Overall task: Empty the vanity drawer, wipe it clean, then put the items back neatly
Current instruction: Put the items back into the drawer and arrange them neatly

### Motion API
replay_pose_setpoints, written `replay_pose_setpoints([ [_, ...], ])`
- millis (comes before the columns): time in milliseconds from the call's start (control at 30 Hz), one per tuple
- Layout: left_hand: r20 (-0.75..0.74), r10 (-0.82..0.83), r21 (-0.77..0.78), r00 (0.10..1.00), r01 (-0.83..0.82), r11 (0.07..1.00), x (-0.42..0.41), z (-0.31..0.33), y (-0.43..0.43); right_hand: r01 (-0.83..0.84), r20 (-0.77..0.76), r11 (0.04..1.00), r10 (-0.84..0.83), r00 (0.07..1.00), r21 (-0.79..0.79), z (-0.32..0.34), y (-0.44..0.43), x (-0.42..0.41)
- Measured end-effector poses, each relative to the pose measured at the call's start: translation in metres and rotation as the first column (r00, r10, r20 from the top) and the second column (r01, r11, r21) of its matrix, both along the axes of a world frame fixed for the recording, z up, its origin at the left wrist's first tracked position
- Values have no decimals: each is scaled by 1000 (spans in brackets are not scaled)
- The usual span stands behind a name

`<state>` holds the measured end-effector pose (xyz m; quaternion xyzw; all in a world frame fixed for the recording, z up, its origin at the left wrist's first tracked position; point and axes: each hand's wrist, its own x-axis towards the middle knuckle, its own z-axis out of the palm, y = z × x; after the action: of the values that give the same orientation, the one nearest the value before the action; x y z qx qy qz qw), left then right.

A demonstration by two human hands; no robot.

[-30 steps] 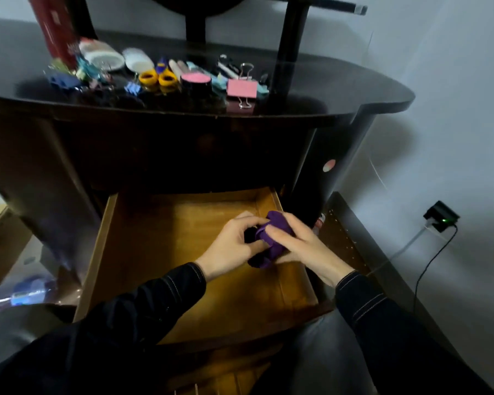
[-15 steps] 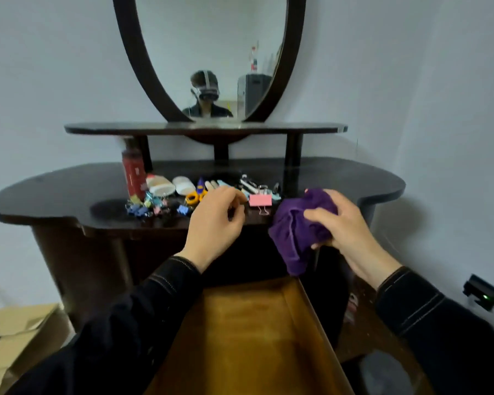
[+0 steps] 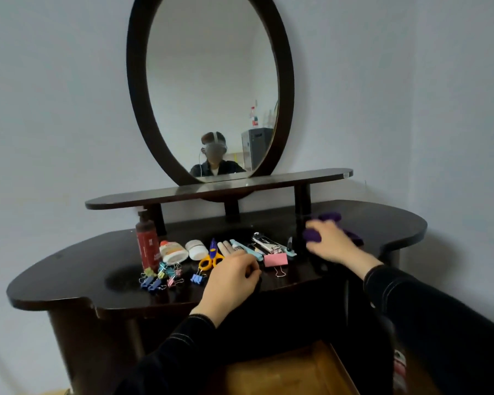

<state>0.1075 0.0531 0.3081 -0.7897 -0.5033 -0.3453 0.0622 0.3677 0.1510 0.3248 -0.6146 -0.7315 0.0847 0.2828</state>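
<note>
The wooden drawer [image 3: 285, 372] stands pulled out at the bottom of the view, and the part that shows is bare. My right hand [image 3: 332, 248] presses a purple cloth [image 3: 330, 216] onto the right side of the dark vanity top [image 3: 69, 280]. My left hand [image 3: 230, 280] hovers curled over the front of the row of drawer items, and what lies under it is hidden. The row includes a red bottle [image 3: 147, 246], a white tube [image 3: 173, 252], yellow-handled scissors [image 3: 210, 260], a pink binder clip [image 3: 275, 260] and several small coloured clips [image 3: 160, 277].
An oval mirror [image 3: 211, 81] rises above a narrow upper shelf [image 3: 154, 196] on posts behind the items. A wall closes in on the right side. A white jar [image 3: 196, 249] and nail clippers [image 3: 264, 241] also lie in the row.
My view has tilted up from the drawer to the vanity top. My right hand carried the purple cloth up and set it down on the right of the top. My left hand moved forward over the items.
</note>
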Motion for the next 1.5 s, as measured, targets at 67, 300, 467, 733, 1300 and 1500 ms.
replay_pose_setpoints([
  [67,5,3,0,1000,-3,1000,-1,-1,2,15,185,996,1,983,-85,-16,6,-5],
  [300,9,15,41,1000,-15,999,0,-7,9,45,228,995,-64,972,90,-23,-10,-17],
  [467,71,58,43,996,-61,997,1,-3,6,52,209,992,-76,975,119,-25,-28,-36],
  [733,520,127,-82,845,-98,992,-6,-3,11,-32,-395,942,170,903,333,-16,-47,-78],
  [1300,663,482,3,572,-646,763,-152,30,12,-260,254,808,142,957,529,-21,-37,-117],
  [1500,727,412,-344,550,-228,911,-184,21,32,-261,266,799,131,955,543,-22,-36,-119],
])
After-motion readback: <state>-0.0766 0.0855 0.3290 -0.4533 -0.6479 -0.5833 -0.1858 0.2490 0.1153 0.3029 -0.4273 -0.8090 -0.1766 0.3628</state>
